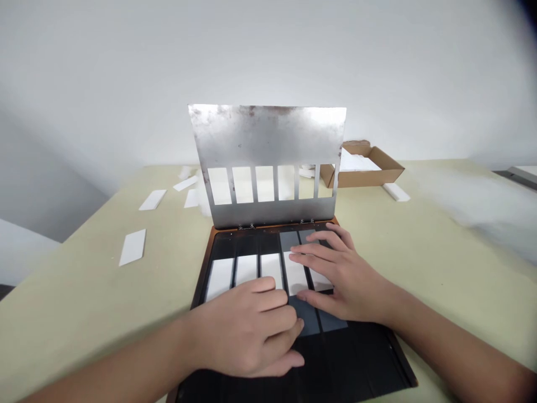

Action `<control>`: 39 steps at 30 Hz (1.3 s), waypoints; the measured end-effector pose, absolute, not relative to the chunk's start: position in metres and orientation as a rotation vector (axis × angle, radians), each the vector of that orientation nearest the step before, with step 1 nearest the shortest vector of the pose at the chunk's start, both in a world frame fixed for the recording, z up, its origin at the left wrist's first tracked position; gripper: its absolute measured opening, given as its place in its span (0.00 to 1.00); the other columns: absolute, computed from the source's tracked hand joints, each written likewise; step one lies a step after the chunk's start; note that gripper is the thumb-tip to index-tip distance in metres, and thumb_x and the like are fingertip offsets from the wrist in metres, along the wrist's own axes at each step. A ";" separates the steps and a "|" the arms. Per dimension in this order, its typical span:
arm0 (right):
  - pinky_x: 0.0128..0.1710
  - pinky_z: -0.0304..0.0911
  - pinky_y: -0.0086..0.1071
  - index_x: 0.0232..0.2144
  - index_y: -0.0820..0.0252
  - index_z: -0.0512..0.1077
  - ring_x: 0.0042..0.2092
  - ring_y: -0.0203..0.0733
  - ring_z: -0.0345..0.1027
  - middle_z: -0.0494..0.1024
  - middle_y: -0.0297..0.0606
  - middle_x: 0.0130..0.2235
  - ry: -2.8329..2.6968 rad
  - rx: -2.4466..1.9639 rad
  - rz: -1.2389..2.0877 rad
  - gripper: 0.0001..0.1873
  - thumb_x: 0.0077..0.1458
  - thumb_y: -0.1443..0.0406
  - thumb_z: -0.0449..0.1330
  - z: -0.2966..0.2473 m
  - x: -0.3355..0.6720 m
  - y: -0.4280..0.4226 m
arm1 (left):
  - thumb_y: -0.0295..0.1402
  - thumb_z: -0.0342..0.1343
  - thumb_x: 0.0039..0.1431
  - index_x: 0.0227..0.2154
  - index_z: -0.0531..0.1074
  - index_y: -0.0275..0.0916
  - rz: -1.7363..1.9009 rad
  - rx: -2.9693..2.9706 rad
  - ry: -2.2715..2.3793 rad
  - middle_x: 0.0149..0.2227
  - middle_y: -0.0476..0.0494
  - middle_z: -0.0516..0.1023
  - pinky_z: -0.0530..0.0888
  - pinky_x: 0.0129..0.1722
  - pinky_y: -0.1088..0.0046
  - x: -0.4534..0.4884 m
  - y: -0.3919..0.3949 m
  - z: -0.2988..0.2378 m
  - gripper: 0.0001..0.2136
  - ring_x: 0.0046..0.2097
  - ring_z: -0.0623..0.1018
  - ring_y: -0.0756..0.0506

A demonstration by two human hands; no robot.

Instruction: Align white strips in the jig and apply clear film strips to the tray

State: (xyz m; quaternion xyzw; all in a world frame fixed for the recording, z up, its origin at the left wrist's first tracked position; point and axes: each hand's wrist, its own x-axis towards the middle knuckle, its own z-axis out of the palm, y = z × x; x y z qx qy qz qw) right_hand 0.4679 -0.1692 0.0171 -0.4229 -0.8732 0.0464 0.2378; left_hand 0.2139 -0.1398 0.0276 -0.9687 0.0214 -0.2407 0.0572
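Observation:
A black tray with an orange-brown rim [203, 280] lies before me, its hinged metal frame [268, 140] raised and pierced by a row of rectangular windows. White cards [220, 277] sit side by side in the tray's slots, and dark grey strips [333, 320] show above and below those on the right. My right hand [335, 268] rests over the right-hand cards, fingers apart, thumb and fingertips touching a white card [296, 274]. Low over the tray's middle, my left hand [251, 327] is closed with curled fingers; whatever they may hold is hidden.
Loose white cards [132, 247] are scattered on the pale yellow-green table [168, 285] to the left. Behind the frame at right stands an open cardboard box [364, 178] with white sheets inside. A small white block [396, 192] lies beside it. A white wall rises behind.

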 end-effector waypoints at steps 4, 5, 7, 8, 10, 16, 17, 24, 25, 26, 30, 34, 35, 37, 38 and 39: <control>0.70 0.42 0.60 0.60 0.54 0.73 0.61 0.56 0.64 0.80 0.37 0.58 -2.398 -1.161 0.119 0.27 0.63 0.51 0.64 0.015 0.468 -0.168 | 0.41 0.62 0.66 0.41 0.79 0.34 -0.717 -2.949 0.066 0.27 0.49 0.70 0.71 0.34 0.66 0.214 -0.139 0.027 0.13 0.30 0.69 0.47; 0.70 0.42 0.60 0.60 0.54 0.73 0.61 0.56 0.64 0.80 0.37 0.58 -2.399 -1.162 0.118 0.26 0.63 0.51 0.64 0.016 0.468 -0.168 | 0.41 0.63 0.65 0.41 0.79 0.34 -0.715 -2.950 0.061 0.27 0.49 0.70 0.71 0.34 0.66 0.214 -0.139 0.028 0.13 0.30 0.70 0.47; 0.70 0.41 0.60 0.59 0.54 0.74 0.61 0.55 0.64 0.80 0.38 0.58 -2.400 -1.168 0.118 0.26 0.63 0.51 0.64 0.016 0.467 -0.168 | 0.41 0.64 0.65 0.41 0.79 0.34 -0.715 -2.948 0.058 0.27 0.49 0.70 0.71 0.34 0.66 0.214 -0.140 0.028 0.13 0.30 0.70 0.47; 0.70 0.41 0.60 0.59 0.54 0.74 0.61 0.55 0.63 0.80 0.38 0.58 -2.400 -1.171 0.120 0.26 0.63 0.51 0.64 0.016 0.467 -0.169 | 0.41 0.64 0.64 0.41 0.79 0.34 -0.719 -2.948 0.059 0.27 0.49 0.70 0.71 0.34 0.66 0.214 -0.140 0.028 0.13 0.30 0.70 0.47; 0.71 0.41 0.59 0.59 0.54 0.74 0.61 0.54 0.63 0.80 0.37 0.58 -2.403 -1.178 0.129 0.26 0.64 0.51 0.63 0.017 0.467 -0.169 | 0.41 0.64 0.65 0.41 0.79 0.34 -0.722 -2.952 0.063 0.27 0.49 0.70 0.72 0.34 0.66 0.214 -0.140 0.027 0.13 0.30 0.70 0.46; 0.71 0.41 0.60 0.56 0.53 0.76 0.61 0.54 0.64 0.80 0.38 0.58 -2.406 -1.178 0.139 0.23 0.63 0.51 0.64 0.016 0.468 -0.170 | 0.41 0.63 0.65 0.42 0.79 0.34 -0.720 -2.964 0.069 0.28 0.48 0.71 0.72 0.34 0.66 0.213 -0.139 0.027 0.14 0.30 0.71 0.46; 0.71 0.42 0.60 0.56 0.53 0.76 0.61 0.55 0.64 0.79 0.38 0.58 -2.405 -1.178 0.134 0.23 0.63 0.51 0.64 0.015 0.468 -0.170 | 0.41 0.64 0.65 0.42 0.79 0.34 -0.718 -2.963 0.065 0.28 0.48 0.71 0.72 0.34 0.66 0.214 -0.140 0.027 0.14 0.30 0.71 0.46; 0.71 0.42 0.61 0.56 0.52 0.76 0.61 0.55 0.64 0.79 0.38 0.59 -2.405 -1.185 0.147 0.23 0.63 0.51 0.64 0.016 0.468 -0.169 | 0.42 0.64 0.64 0.42 0.79 0.33 -0.727 -2.956 0.077 0.28 0.48 0.71 0.72 0.33 0.67 0.215 -0.139 0.028 0.14 0.29 0.70 0.47; 0.71 0.41 0.61 0.56 0.53 0.76 0.61 0.55 0.64 0.79 0.38 0.58 -2.404 -1.187 0.148 0.23 0.63 0.51 0.64 0.016 0.468 -0.169 | 0.41 0.64 0.65 0.42 0.79 0.33 -0.726 -2.957 0.080 0.27 0.48 0.71 0.72 0.33 0.66 0.215 -0.139 0.028 0.14 0.29 0.70 0.47; 0.71 0.41 0.61 0.56 0.53 0.75 0.61 0.55 0.64 0.79 0.37 0.58 -2.404 -1.188 0.146 0.23 0.63 0.51 0.64 0.016 0.468 -0.169 | 0.41 0.63 0.65 0.42 0.79 0.33 -0.726 -2.958 0.082 0.27 0.48 0.71 0.72 0.33 0.66 0.215 -0.139 0.028 0.14 0.29 0.70 0.47; 0.72 0.39 0.59 0.58 0.54 0.75 0.60 0.54 0.65 0.80 0.37 0.58 -2.423 -1.171 0.124 0.24 0.64 0.51 0.63 0.015 0.469 -0.168 | 0.41 0.63 0.65 0.42 0.79 0.33 -0.723 -2.960 0.077 0.27 0.48 0.71 0.72 0.33 0.66 0.214 -0.139 0.028 0.14 0.29 0.71 0.47; 0.72 0.41 0.59 0.59 0.56 0.74 0.59 0.53 0.66 0.80 0.39 0.58 -2.455 -1.140 0.082 0.24 0.66 0.52 0.61 0.015 0.469 -0.167 | 0.42 0.63 0.65 0.42 0.79 0.33 -0.723 -2.960 0.079 0.27 0.48 0.71 0.72 0.33 0.66 0.214 -0.139 0.027 0.15 0.29 0.70 0.47; 0.72 0.41 0.59 0.59 0.56 0.74 0.59 0.52 0.66 0.80 0.39 0.58 -2.465 -1.131 0.071 0.24 0.66 0.52 0.61 0.015 0.469 -0.167 | 0.42 0.63 0.65 0.43 0.79 0.33 -0.723 -2.960 0.078 0.27 0.48 0.71 0.72 0.32 0.66 0.215 -0.139 0.027 0.15 0.29 0.70 0.47; 0.71 0.43 0.59 0.59 0.58 0.74 0.58 0.52 0.67 0.80 0.39 0.58 -2.482 -1.108 0.052 0.24 0.67 0.53 0.60 0.016 0.469 -0.166 | 0.42 0.63 0.65 0.42 0.79 0.33 -0.730 -2.965 0.087 0.27 0.48 0.71 0.72 0.33 0.66 0.215 -0.138 0.026 0.15 0.29 0.70 0.46; 0.71 0.44 0.59 0.59 0.58 0.74 0.58 0.52 0.67 0.80 0.40 0.58 -2.488 -1.098 0.041 0.24 0.67 0.53 0.60 0.017 0.468 -0.165 | 0.42 0.63 0.65 0.42 0.79 0.32 -0.733 -2.970 0.097 0.27 0.48 0.71 0.72 0.33 0.66 0.215 -0.138 0.025 0.15 0.29 0.70 0.46; 0.71 0.45 0.58 0.59 0.59 0.74 0.57 0.52 0.67 0.81 0.41 0.57 -2.496 -1.088 0.031 0.23 0.67 0.53 0.60 0.017 0.468 -0.165 | 0.42 0.63 0.65 0.42 0.79 0.32 -0.736 -2.975 0.104 0.27 0.48 0.71 0.72 0.32 0.65 0.216 -0.138 0.025 0.15 0.29 0.70 0.46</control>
